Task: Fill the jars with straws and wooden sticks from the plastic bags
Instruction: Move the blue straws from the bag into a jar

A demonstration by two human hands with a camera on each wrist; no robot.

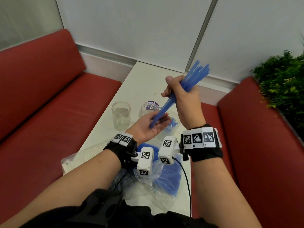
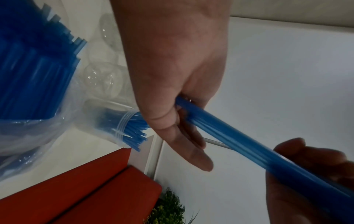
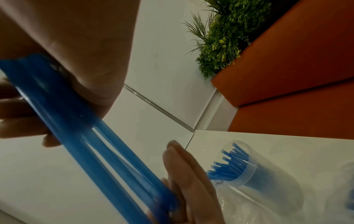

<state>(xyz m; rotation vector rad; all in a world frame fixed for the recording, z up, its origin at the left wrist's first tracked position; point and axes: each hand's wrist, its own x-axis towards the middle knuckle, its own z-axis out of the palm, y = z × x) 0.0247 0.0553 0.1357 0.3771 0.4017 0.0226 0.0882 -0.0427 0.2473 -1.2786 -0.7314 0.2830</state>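
Lying nearest on the tabletop (image 1: 131, 89), a plastic bag (image 1: 166, 176) held blue straws. The left hand (image 1: 148, 125), fingers spread, cupped the lower tips of a straw bundle (image 1: 184, 89); the right hand (image 1: 182, 94) at its 1 o'clock clutched the blue, slanted bundle. A straw-filled jar (image 1: 171, 124) and an empty jar (image 1: 120, 115) stood beyond.

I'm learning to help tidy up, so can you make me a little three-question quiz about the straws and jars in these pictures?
1. True or false: the right hand grips a bunch of blue straws.
2. The left hand is: A) inside a jar, B) open under the straws' lower ends, C) flat on the table.
3. Fill in: the jar with straws stands beside an ____ jar.

Key: 1 true. 2 B. 3 empty.
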